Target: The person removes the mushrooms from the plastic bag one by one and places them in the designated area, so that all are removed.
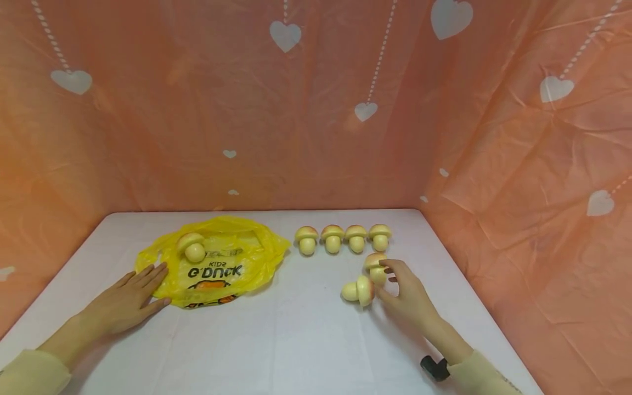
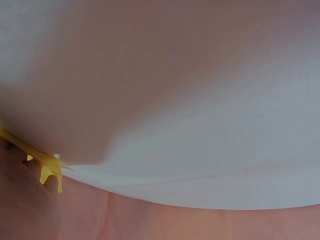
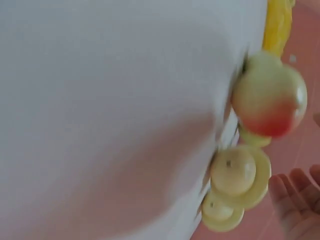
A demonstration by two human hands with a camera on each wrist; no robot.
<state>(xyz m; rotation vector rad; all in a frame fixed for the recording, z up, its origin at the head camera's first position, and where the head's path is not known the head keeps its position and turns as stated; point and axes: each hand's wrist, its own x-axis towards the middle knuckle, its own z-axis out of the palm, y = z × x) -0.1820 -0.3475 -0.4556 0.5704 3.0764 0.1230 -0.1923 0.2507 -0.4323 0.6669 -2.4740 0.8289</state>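
My left hand [image 1: 123, 299] lies flat, fingers spread, its fingertips on the left edge of a yellow plastic bag [image 1: 261, 249] printed "KIDZ G'DUCK". One toy mushroom [image 1: 192, 248] with a reddish cap rests on the bag. On the right, my right hand [image 1: 407, 293] reaches toward two toy mushrooms. Its fingertips are right at the cap of the farther mushroom [image 1: 376, 269], stem toward me. The thumb is beside the reddish cap of the nearer mushroom [image 1: 359, 291], which lies on its side, stem to the left. The right wrist view shows loosely extended fingers [image 3: 295, 192] by the mushrooms.
A row of several mushrooms [image 1: 332, 238] lines the back of the white table [image 1: 296, 340], right of the bag. Orange cloth [image 1: 316, 153] with white hearts hangs behind and at both sides. A black band [image 1: 434, 367] sits at the right wrist.
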